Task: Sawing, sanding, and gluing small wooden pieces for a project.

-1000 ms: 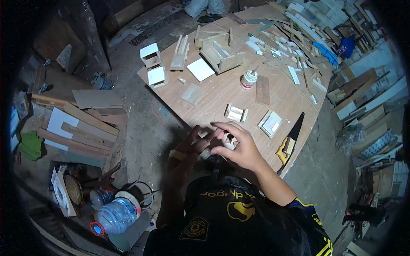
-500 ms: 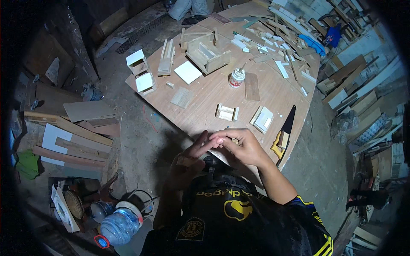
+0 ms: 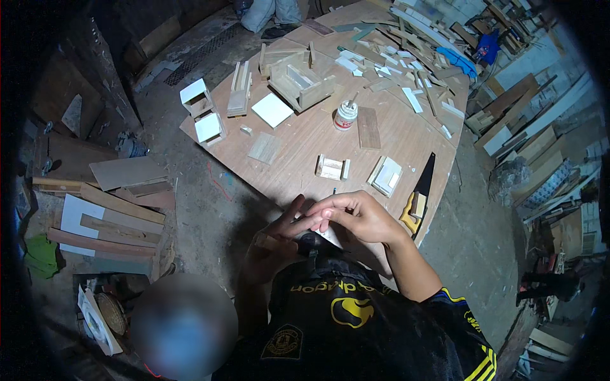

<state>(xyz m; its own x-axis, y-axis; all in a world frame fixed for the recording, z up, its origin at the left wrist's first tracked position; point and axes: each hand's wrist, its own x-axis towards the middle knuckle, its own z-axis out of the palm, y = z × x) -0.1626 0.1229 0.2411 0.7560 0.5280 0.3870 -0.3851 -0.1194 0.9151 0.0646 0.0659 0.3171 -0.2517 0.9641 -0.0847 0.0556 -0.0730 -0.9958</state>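
Where the near edge of the bench point(image 3: 295, 152) meets my view, the right hand's point(image 3: 360, 217) bent fingers touch those of the left hand point(image 3: 281, 227); whether either grasps anything, I cannot tell. The small wooden frame point(image 3: 332, 167) sits just beyond. It and the far wooden box point(image 3: 302, 91) look joined; the plank point(image 3: 368, 128) beside the jar point(image 3: 345, 116) lies loose.

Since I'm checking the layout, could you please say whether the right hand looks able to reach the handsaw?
Probably yes: the handsaw lies right of the right hand with no visible obstacle between, though a wooden block sits at its yellow handle.
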